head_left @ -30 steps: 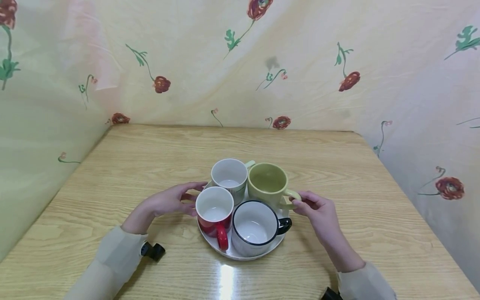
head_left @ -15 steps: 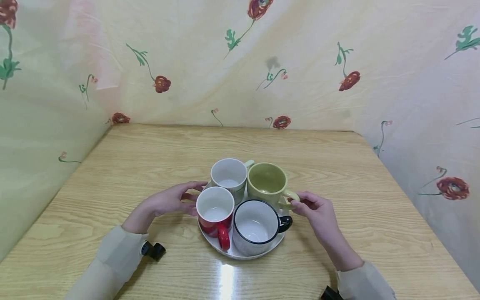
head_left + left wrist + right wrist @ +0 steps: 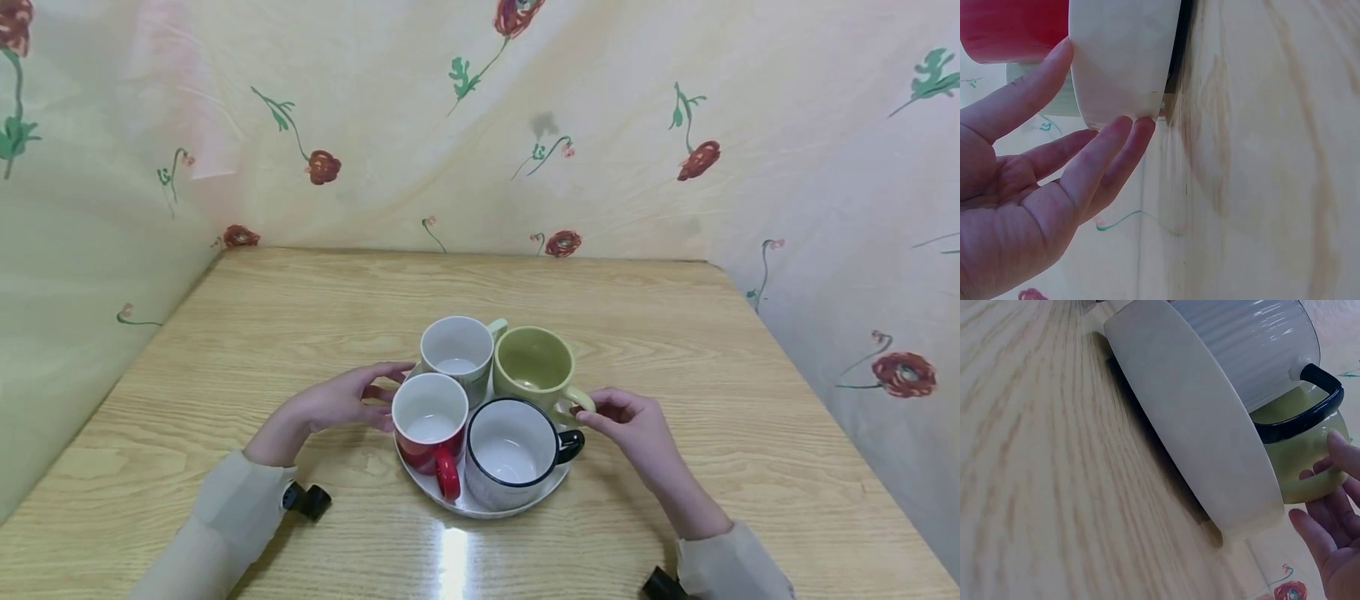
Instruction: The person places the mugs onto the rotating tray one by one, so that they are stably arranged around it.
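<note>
A round white dish [image 3: 491, 513] bears a red mug with a white inside [image 3: 426, 457], a white mug with a black rim and handle [image 3: 501, 493], a yellow-green mug [image 3: 521, 388] and a pale grey-white mug [image 3: 478, 392]. At the dish's left side, my left hand [image 3: 337, 400] rests its fingertips on the outer wall; the left wrist view shows spread fingers touching the white dish wall [image 3: 1124, 62]. My right hand [image 3: 633, 429] pinches the yellow-green mug's handle [image 3: 1310, 489]. Its fingers pass behind that handle in the right wrist view.
The wood-grain table [image 3: 337, 292] extends around the dish on all sides. Flower-patterned cloth [image 3: 375, 125] hangs behind it and along both sides. Black wrist devices sit at each sleeve, the left one [image 3: 306, 502] near the tabletop.
My right hand has shifted slightly left and down at the yellow-green mug, whose handle has turned a little toward me. The left hand and the other mugs stay nearly still.
</note>
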{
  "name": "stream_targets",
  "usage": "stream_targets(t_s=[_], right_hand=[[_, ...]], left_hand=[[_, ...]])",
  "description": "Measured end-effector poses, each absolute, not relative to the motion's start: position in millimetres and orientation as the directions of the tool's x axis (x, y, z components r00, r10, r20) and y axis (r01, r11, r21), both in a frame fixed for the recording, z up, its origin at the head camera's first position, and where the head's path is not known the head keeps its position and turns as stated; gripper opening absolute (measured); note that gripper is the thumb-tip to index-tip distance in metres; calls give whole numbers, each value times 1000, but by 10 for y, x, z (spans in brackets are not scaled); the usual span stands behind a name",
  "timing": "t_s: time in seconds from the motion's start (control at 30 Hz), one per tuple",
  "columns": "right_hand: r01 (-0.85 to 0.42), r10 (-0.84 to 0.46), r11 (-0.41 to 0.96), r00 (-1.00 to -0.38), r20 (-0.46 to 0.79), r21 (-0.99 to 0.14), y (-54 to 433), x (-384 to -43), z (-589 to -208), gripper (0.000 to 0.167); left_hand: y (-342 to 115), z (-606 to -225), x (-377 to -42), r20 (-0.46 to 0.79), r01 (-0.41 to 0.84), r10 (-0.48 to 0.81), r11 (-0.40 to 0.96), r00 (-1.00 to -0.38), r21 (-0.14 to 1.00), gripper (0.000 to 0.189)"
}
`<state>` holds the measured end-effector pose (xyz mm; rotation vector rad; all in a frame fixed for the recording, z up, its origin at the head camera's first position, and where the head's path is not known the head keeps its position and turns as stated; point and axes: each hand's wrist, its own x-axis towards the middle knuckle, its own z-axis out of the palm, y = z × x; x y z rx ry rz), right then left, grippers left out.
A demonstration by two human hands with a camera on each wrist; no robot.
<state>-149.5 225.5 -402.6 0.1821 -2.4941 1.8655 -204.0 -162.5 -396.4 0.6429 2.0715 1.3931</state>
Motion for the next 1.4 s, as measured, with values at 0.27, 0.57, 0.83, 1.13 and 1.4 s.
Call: stream_targets(t_s=[0.27,0.57,0.83,1.13,1.4], right_hand=[[-175,-174,177,-974,144,-969,2291,-1505,-4074,14],[-181,-180,104,-970,160,-978,2248,-1489,-4070,22],[-178,-193,167,-970,145,-970,2236,-1499,-4078,15],[-221,-253,196,-953,168,-955,2192,-1480,-4087,17],[-225,-266,140,-947,182,-964,2218,-1474,-4089,22]], left_hand=[[-1635,-3977,-2047,-189,79,653,358,-734,930,80],[-1658,-4003,-2051,-194,81,644,372,-740,924,79],[-1643,-3997,-2046,-195,74,641,367,-742,927,79],[-1624,-3959,-2043,-194,77,643,368,-741,926,79],[-1611,-3951,-2053,-188,84,650,364,-736,927,78]])
